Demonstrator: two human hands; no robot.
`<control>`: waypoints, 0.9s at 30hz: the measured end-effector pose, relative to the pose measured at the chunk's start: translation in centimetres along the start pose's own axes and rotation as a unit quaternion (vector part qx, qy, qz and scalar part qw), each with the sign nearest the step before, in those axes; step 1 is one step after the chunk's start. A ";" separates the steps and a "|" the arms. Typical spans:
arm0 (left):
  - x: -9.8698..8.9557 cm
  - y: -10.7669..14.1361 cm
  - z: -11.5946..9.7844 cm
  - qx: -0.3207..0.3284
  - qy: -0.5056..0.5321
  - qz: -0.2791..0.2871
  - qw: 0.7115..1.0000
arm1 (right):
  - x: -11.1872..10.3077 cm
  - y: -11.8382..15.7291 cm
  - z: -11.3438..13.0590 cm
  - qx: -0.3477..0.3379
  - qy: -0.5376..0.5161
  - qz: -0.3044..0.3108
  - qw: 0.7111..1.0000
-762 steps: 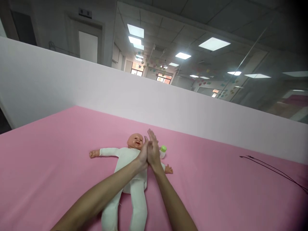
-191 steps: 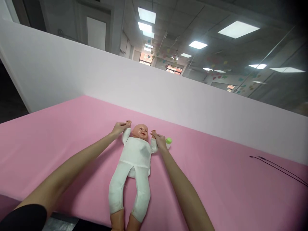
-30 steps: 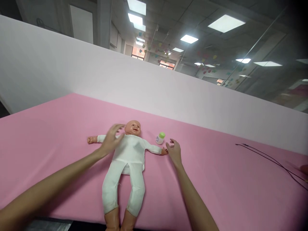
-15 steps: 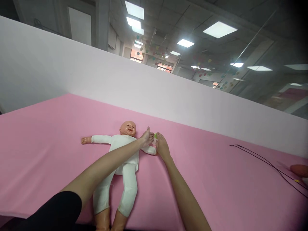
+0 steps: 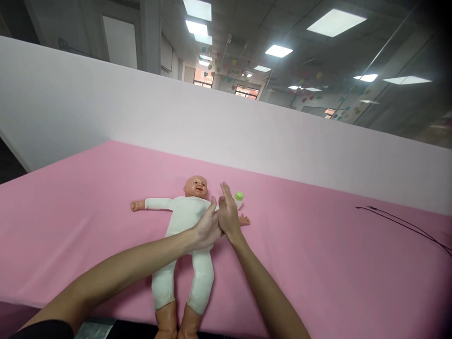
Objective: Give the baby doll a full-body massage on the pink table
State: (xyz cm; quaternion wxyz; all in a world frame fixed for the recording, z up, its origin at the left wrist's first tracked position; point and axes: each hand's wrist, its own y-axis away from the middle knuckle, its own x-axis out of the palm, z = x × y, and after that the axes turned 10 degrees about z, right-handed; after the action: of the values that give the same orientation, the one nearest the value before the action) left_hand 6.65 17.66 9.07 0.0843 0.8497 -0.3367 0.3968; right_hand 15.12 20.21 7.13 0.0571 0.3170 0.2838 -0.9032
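Note:
A baby doll [image 5: 189, 214] in a white cloth suit lies on its back with its arms spread, its feet toward me. Over its chest and outstretched arm, my left hand [image 5: 206, 230] meets my right hand [image 5: 229, 215], palms facing and touching. The right fingers are stretched upward; part of the left fingers is hidden behind the right hand. I see nothing held in either one. Just beyond my right hand stands a small white bottle with a green cap [image 5: 239, 199], its lower part partly covered by that hand.
A pink sheet [image 5: 318, 263] covers the tabletop. Along its far side runs a white padded wall [image 5: 247, 136]. On the right lies a thin black cable [image 5: 399, 223].
Both hands have left the green-capped bottle and come nearer to me, palms now together over the doll. The bottle stands free on the sheet. The view has shifted slightly.

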 end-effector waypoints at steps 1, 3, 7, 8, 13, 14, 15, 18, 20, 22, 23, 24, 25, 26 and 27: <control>0.0 0.8 -0.7 0.005 0.002 0.010 1.000 | 0.2 0.3 0.5 0.011 -0.001 0.001 1.000; 0.0 1.8 -1.8 0.045 0.004 -0.008 0.999 | 1.1 1.4 1.8 -0.019 0.019 0.014 1.000; 0.2 3.2 -1.9 0.088 0.005 -0.054 0.995 | 2.4 2.2 4.3 -0.099 0.050 0.030 0.993; 0.3 3.6 -1.8 0.070 0.006 -0.041 0.997 | 2.3 2.0 4.6 -0.087 0.043 0.023 0.995; -0.1 5.3 -2.1 0.087 0.001 -0.036 0.996 | 2.9 2.8 4.7 -0.039 0.014 0.042 0.998; -0.1 5.4 -2.1 0.114 -0.001 -0.055 0.992 | 3.3 3.2 4.9 -0.066 0.022 0.055 0.996; -0.2 5.5 -2.0 0.136 -0.002 -0.075 0.988 | 3.6 3.5 5.1 -0.096 0.030 0.066 0.993; -0.2 5.8 -1.5 0.128 -0.007 -0.084 0.988 | 3.9 3.3 5.4 -0.117 0.033 0.051 0.991; -0.2 6.0 -1.3 0.085 -0.011 -0.060 0.995 | 3.7 2.7 5.1 -0.061 0.008 0.023 0.998; -0.4 5.9 -1.3 0.067 -0.010 -0.050 0.996 | 3.8 2.7 5.0 -0.018 -0.008 0.012 1.000; -0.5 5.8 -1.3 0.075 -0.008 -0.056 0.996 | 4.0 3.0 5.0 -0.014 -0.008 0.016 1.000; -0.6 5.6 -1.2 0.090 -0.006 -0.066 0.994 | 4.2 3.3 5.2 -0.021 -0.002 0.023 0.999; -0.6 5.3 -1.0 0.111 -0.004 -0.080 0.991 | 4.4 3.6 5.4 -0.036 0.005 0.030 0.999; -0.6 5.2 -0.7 0.131 -0.002 -0.094 0.987 | 4.6 3.8 5.6 -0.052 0.010 0.035 0.998; -0.5 5.2 -0.3 0.145 -0.001 -0.103 0.984 | 4.6 3.8 5.7 -0.065 0.013 0.038 0.997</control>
State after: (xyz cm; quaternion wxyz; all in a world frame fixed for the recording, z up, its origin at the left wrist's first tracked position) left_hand 2.92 14.13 8.32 -0.0001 0.8835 -0.1864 0.4297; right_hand 9.50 14.24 6.15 0.1084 0.3347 0.3301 -0.8759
